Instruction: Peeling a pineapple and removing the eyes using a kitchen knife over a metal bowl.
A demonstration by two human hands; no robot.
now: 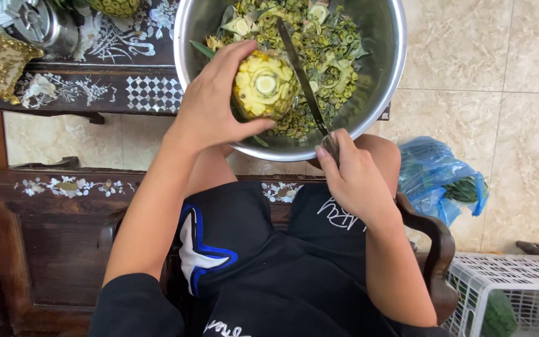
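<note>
Tiled floor, seated person, steel bowl (382, 68) of peelings on knees.
Left hand (210, 103) clasps peeled pineapple (264, 86) over bowl; right hand (354, 181) closed around knife (301, 75), blade beside the fruit.

A peeled yellow pineapple (264, 87), trimmed in spiral grooves with its pale round core facing up towards the camera, is held on its side over the near left part of a large round stainless-steel bowl (382, 75). The left hand (213, 103) wraps around it from the left, thumb below and fingers over the top. A long narrow steel knife (301, 78) slants from the bowl's middle down to its near rim, the blade running just beside the pineapple's right flank. The right hand (354, 181) grips its handle at the bowl's near edge.
</note>
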